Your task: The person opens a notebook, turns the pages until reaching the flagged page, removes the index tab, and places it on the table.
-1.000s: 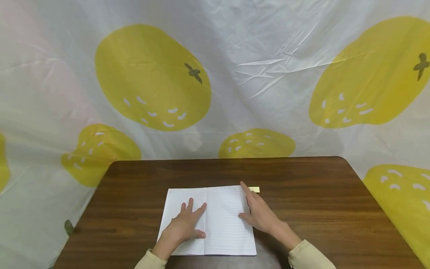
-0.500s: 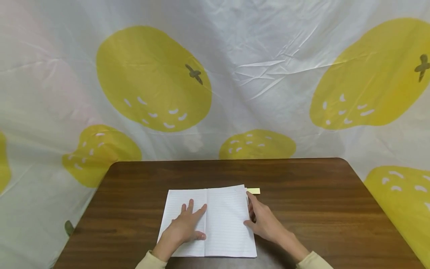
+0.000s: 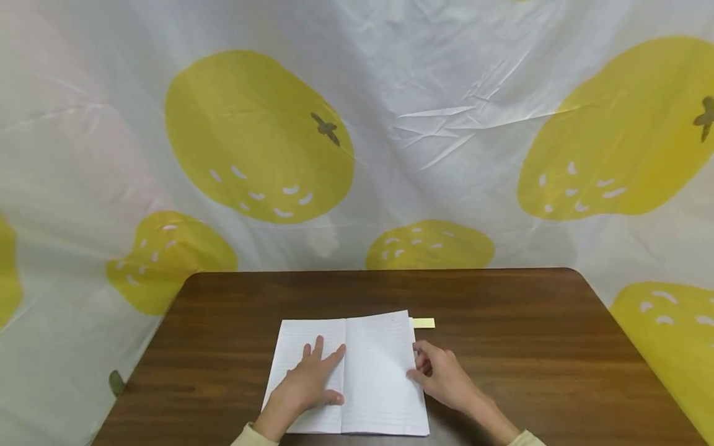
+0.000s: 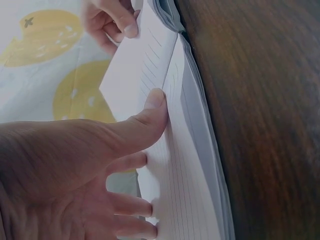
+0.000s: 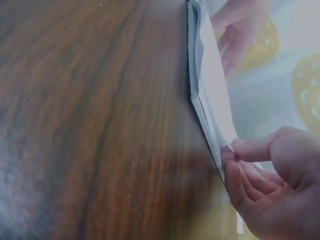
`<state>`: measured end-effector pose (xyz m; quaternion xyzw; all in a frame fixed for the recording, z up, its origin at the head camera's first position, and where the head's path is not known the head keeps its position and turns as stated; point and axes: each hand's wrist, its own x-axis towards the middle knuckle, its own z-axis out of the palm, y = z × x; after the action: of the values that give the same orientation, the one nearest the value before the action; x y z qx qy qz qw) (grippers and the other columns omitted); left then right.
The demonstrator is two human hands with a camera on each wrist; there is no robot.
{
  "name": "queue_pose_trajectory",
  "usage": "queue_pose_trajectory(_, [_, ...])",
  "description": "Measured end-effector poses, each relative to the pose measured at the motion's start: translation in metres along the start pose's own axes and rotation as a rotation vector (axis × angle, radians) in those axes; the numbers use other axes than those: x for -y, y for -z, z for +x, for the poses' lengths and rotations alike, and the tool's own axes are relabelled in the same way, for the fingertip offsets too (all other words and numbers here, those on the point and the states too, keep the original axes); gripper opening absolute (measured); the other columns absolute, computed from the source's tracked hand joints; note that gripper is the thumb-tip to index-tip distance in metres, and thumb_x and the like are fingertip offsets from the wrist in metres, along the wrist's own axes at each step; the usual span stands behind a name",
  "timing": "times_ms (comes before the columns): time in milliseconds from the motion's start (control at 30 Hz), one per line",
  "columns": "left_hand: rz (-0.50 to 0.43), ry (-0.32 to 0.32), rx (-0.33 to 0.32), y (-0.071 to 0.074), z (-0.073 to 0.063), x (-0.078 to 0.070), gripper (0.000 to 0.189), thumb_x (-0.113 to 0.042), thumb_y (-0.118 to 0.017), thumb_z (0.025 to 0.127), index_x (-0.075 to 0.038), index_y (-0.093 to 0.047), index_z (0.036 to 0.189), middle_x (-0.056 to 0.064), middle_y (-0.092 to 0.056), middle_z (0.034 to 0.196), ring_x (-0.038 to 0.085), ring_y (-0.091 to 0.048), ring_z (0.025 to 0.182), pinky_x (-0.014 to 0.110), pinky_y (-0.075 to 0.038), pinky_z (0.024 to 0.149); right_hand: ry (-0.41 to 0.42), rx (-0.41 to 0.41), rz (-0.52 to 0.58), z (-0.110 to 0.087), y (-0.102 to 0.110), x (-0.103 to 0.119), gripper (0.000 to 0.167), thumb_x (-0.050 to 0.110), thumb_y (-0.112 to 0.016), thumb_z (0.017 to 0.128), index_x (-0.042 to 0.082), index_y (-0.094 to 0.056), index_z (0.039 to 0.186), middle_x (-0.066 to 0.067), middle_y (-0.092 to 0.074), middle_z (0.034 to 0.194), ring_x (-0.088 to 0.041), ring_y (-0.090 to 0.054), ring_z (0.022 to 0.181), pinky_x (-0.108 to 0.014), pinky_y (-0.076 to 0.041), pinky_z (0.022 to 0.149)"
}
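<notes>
A lined notebook (image 3: 376, 390) lies spread on the table in the head view, its blank ruled pages facing up. On the left page rests my left hand (image 3: 307, 383), fingers spread, with the thumb near the centre fold. At the right edge, my right hand (image 3: 446, 379) pinches the right-hand page (image 5: 215, 85) between thumb and curled fingers; the right wrist view shows this pinch close up. That page's far corner lifts slightly. A pale yellow sticky tab (image 3: 424, 323) sticks out past the notebook's upper right edge.
The dark wood-grain table (image 3: 519, 347) extends around the notebook on all sides. Behind it hangs a white cloth (image 3: 435, 142) printed with large yellow fruit, reaching down past the table's far edge.
My right hand has slid from the page's upper right corner down its right edge, its fingers curling into a pinch. The yellow tab is now fully uncovered. My left hand stays in place.
</notes>
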<state>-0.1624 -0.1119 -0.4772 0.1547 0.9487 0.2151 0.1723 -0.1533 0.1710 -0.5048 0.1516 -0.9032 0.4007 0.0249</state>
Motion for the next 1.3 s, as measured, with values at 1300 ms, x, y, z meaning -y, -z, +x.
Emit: queue_pose_trajectory(1300, [-0.096, 0.059, -0.088, 0.004, 0.007, -0.001, 0.121, -0.084, -0.054, 0.082, -0.001, -0.015, 0.161, 0.040, -0.050, 0.140, 0.046, -0.059, 0.126, 0.057, -0.052, 0.093, -0.083, 0.218, 0.488, 0.024, -0.038, 0.036, 0.023, 0.017, -0.063, 0.101, -0.002, -0.075, 0.097, -0.018, -0.074, 0.083, -0.003, -0.064, 0.071, -0.019, -0.052, 0.064])
